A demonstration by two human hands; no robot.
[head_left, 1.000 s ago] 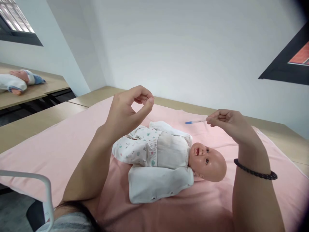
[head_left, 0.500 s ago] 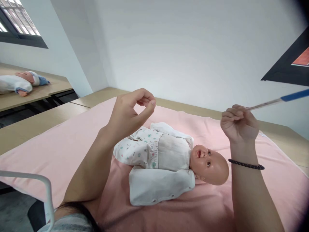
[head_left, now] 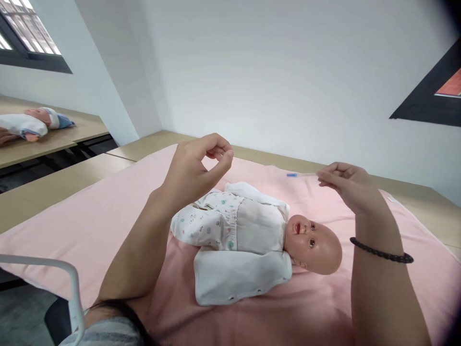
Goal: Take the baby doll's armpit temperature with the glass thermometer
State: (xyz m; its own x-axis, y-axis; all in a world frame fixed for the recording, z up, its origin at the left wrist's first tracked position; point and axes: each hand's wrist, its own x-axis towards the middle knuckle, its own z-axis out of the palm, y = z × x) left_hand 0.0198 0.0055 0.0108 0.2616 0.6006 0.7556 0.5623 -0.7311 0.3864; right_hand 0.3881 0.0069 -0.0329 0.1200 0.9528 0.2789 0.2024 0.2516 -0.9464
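A slim, clear thermometer (head_left: 304, 175) with a blue end is pinched in my right hand (head_left: 342, 180), above the far side of the pink cloth. Its blue end points left. My left hand (head_left: 201, 161) hovers over the doll's legs, fingers curled and thumb tip close to the index finger, nothing visible in it. Below my hands a baby doll (head_left: 317, 247) lies on its back, head to the right. It wears patterned trousers (head_left: 212, 223), and a white jacket (head_left: 241, 276) is spread out beneath its torso. A black braided bracelet circles my right wrist.
The pink cloth (head_left: 108, 211) covers much of the wooden table (head_left: 68, 187), which stands against a white wall. Another doll (head_left: 32, 122) in a blue and white hat lies on a table at far left. A grey curved bar (head_left: 43, 262) is at lower left.
My right hand has turned over and inward, swinging the thermometer's blue end from the far right round to the left. My left hand and the doll stay almost unmoved.
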